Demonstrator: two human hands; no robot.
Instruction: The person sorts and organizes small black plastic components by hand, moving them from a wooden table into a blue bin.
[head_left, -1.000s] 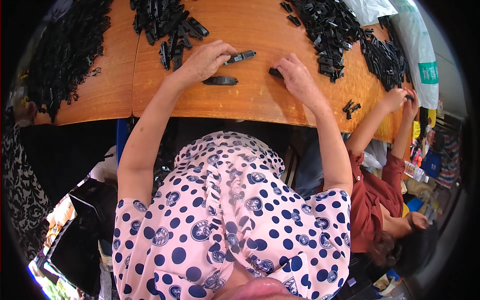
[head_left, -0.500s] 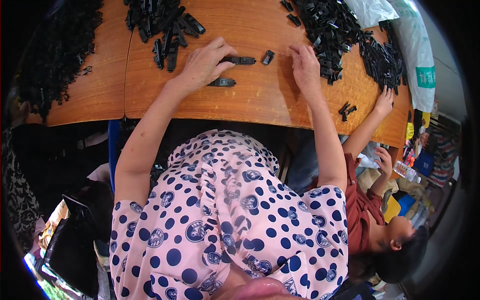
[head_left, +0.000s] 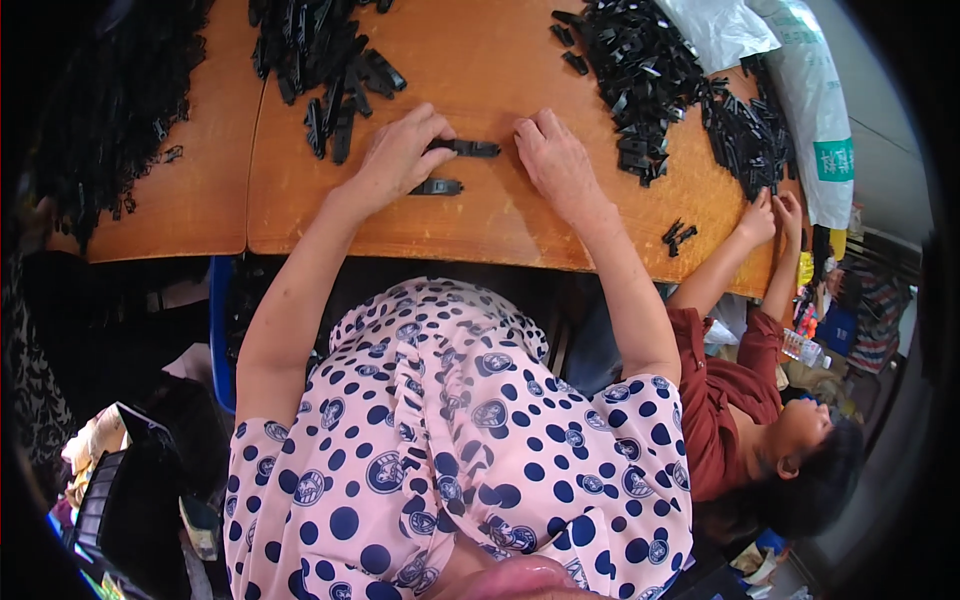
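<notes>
My left hand (head_left: 405,155) rests over the table, thumb and fingers closed on one end of a long black plastic piece (head_left: 475,149). Just below it, nearer to me, a second black plastic piece (head_left: 437,187) lies flat beside the heel of that hand. To the right, my right hand (head_left: 555,165) is bent down with its fingers curled together close to the held piece's free end. Whatever those fingers hold, if anything, is hidden beneath them.
Heaps of black plastic parts lie at the far left (head_left: 110,120), back middle (head_left: 310,50) and back right (head_left: 640,80). A few small black pieces (head_left: 680,237) sit near the front edge. At right, a co-worker's hands (head_left: 762,215) touch another black heap (head_left: 745,140) beside plastic bags (head_left: 825,110).
My right hand has come left toward the left hand, and the small black piece that lay between them is out of sight. The co-worker's second hand has risen to the table.
</notes>
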